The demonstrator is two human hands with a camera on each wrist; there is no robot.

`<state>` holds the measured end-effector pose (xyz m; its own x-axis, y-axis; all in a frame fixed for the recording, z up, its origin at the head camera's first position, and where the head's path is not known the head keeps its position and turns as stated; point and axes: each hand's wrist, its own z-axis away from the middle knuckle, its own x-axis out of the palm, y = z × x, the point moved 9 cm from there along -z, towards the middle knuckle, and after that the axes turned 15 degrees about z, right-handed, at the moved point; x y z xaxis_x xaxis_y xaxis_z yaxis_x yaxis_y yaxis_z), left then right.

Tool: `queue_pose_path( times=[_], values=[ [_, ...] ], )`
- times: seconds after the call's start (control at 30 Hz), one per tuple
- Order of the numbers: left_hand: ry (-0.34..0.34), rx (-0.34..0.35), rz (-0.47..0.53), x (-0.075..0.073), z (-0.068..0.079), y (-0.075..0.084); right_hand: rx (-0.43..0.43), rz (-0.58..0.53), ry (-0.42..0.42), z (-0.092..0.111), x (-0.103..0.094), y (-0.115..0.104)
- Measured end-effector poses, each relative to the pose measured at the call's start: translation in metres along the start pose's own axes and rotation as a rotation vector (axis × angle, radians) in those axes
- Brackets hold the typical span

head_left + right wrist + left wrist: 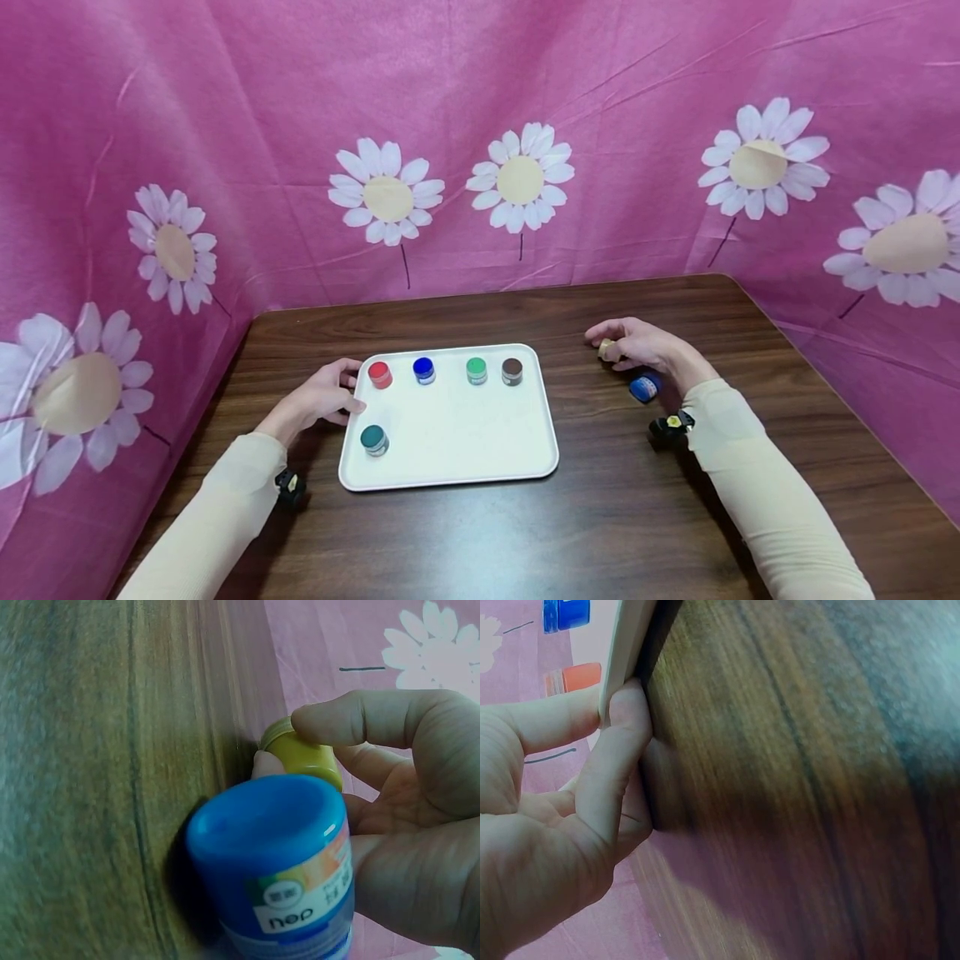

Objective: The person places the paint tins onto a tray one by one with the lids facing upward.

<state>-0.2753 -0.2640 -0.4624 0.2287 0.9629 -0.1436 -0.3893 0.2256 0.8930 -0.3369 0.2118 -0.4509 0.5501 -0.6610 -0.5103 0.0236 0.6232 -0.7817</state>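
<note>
Nearest in the head view were two pale sleeves [780,492], each with a black camera at the wrist, over the brown bench [600,517]. Beyond them lay the white tray [465,433], a dark green jar [374,440] standing near its front left corner. The left hand [324,395] gripped the tray's left rim; the left wrist view showed the pinch close up, fingers on both faces of the rim, which the head view left partly hidden.

Well right of the tray was a blue bottle [643,387], just beside the right hand. Only the right wrist view showed its printed label clearly. The right hand [645,343] held a yellow jar [309,759] between its fingers, off the tray; whether the jar touched the bench I could not tell.

Along the tray's far side stood a red jar [379,375], a blue jar [424,372], a light green jar [476,372] and a brown jar [512,372]. Behind everything hung a pink cloth [450,67] printed with white daisies [521,179].
</note>
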Motion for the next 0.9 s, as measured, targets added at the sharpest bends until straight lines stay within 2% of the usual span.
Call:
queue_pose_path(
  times=[0.37, 0.7, 0.9],
  values=[
    [-0.008, 0.000, 0.000, 0.001, 0.001, 0.000, -0.008, -0.012, -0.010, 0.000, 0.004, -0.008],
    [-0.006, 0.013, -0.013, 0.002, 0.003, 0.002, -0.060, -0.006, -0.028, 0.000, 0.007, -0.026],
    [-0.001, 0.009, -0.009, 0.003, 0.003, 0.001, -0.111, -0.084, -0.063, -0.002, 0.014, -0.038]
  ],
)
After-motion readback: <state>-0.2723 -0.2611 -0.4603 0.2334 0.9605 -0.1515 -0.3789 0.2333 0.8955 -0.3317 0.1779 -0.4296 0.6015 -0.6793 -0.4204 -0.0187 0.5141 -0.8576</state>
